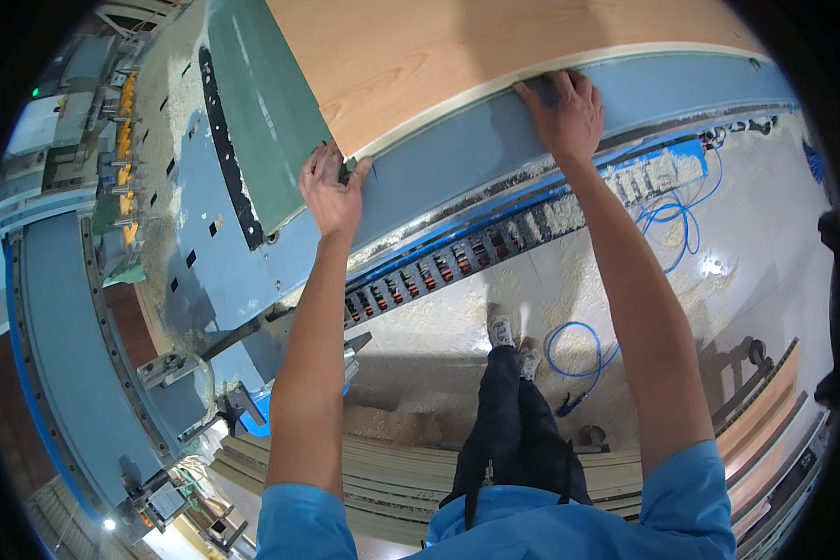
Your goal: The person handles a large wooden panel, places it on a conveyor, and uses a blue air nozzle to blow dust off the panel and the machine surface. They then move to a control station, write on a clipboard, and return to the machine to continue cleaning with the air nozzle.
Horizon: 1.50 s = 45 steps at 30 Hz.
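Note:
A large light wood-faced panel (392, 56) lies flat on the blue-grey machine bed (457, 159), with its near left corner toward me. At that corner my left hand (331, 191) is closed, its fingers on the left side and its thumb by the near edge. A small dark patch shows between thumb and fingers; I cannot make out what it is. Farther right, my right hand (569, 117) grips the same near edge, fingers bent and thumb set apart to the left. The fingertips are partly hidden at both places.
A green mat (261, 112) covers the bed left of the panel. A machine gantry (75, 308) stands at the left. Along the bed's near side runs a cable chain (439, 271) with sawdust. A blue air hose (574, 350) coils on the floor. Stacked boards (383, 476) lie close to my legs.

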### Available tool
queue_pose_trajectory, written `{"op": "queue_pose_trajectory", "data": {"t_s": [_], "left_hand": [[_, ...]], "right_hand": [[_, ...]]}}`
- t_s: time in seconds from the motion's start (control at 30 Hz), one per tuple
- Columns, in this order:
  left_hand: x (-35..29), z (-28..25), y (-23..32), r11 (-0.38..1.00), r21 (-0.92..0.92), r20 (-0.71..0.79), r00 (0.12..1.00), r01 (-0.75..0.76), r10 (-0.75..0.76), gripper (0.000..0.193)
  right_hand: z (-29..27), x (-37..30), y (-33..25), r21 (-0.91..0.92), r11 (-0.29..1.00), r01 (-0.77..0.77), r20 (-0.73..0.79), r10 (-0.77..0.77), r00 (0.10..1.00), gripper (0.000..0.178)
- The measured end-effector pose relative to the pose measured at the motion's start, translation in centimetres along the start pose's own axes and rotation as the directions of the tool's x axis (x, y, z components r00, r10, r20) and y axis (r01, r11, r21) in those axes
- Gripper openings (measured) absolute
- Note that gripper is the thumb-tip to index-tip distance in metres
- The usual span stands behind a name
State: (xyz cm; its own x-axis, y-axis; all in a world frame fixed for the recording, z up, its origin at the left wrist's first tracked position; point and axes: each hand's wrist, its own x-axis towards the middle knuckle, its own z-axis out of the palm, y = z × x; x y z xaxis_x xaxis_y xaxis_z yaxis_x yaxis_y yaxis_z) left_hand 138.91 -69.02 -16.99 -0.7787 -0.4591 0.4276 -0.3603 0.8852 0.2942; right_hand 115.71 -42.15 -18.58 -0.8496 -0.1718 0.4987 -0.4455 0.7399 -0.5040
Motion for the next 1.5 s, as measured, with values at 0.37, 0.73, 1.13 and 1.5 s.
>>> {"op": "queue_pose_trajectory", "data": {"t_s": [0.37,0.73,1.13,1.5], "left_hand": [[-0.2,1.3,-1.2,1.000,0.008,-0.055,0.998,0.023,-0.022,0.054],[-0.1,0.6,-0.7,0.979,-0.176,-0.016,0.994,0.103,-0.107,0.062],[-0.4,2.4,-1.2,0.835,-0.510,-0.024,0.967,0.206,-0.253,0.054],[-0.5,1.2,-0.4,0.854,-0.456,0.036,0.964,0.251,-0.264,0.046]], "right_hand": [[0.5,0.0,0.0,-0.051,0.998,-0.024,0.011,0.025,1.000,0.051],[0.9,-0.2,0.4,-0.073,0.997,-0.006,0.004,0.006,1.000,0.052],[1.0,-0.4,0.4,-0.111,0.994,-0.012,0.028,0.016,0.999,0.057],[1.1,-0.4,0.5,-0.116,0.993,-0.008,0.028,0.011,1.000,0.053]]}}
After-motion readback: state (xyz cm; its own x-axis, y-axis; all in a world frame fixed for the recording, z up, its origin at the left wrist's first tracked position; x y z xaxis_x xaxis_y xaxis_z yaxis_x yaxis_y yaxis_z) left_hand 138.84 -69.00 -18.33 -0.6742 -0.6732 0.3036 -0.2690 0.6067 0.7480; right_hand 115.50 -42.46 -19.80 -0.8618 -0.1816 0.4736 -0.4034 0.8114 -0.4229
